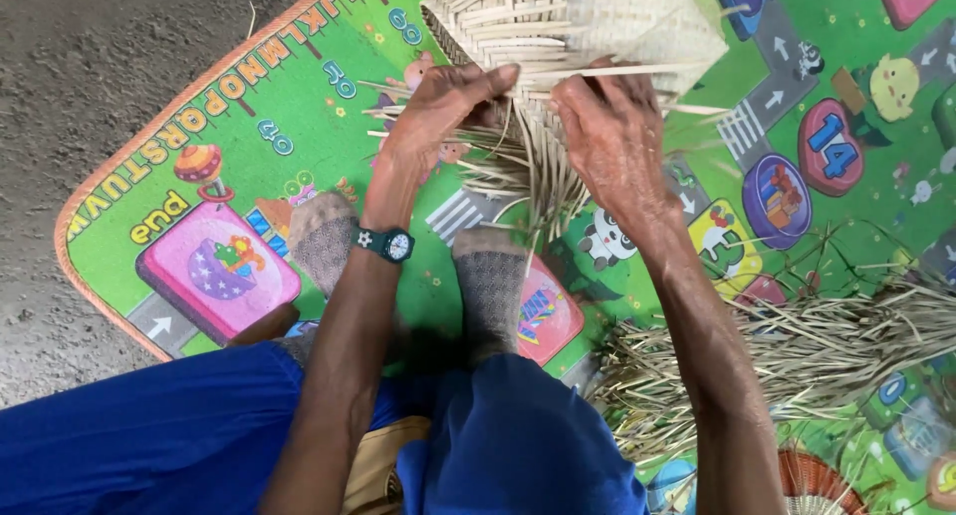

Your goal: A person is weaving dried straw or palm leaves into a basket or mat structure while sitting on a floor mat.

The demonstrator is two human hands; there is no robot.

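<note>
A half-woven basket (pixel 597 22) of pale bamboo strips rests on a green play mat (pixel 269 107), its loose strip ends (pixel 528 166) fanning down toward me. My left hand (pixel 438 112), with a dark wristwatch (pixel 386 243) on the wrist, pinches strips at the basket's lower edge. My right hand (pixel 612 136) grips a thin strip that runs across the basket's edge, just right of the left hand. Both hands touch the weave.
A heap of loose dry strips (pixel 797 356) lies on the mat at right. My socked feet (pixel 488 286) and blue-clad legs (pixel 199 435) sit below the basket. Bare grey floor (pixel 90 47) lies left of the mat. A round woven item (pixel 812 485) shows at bottom right.
</note>
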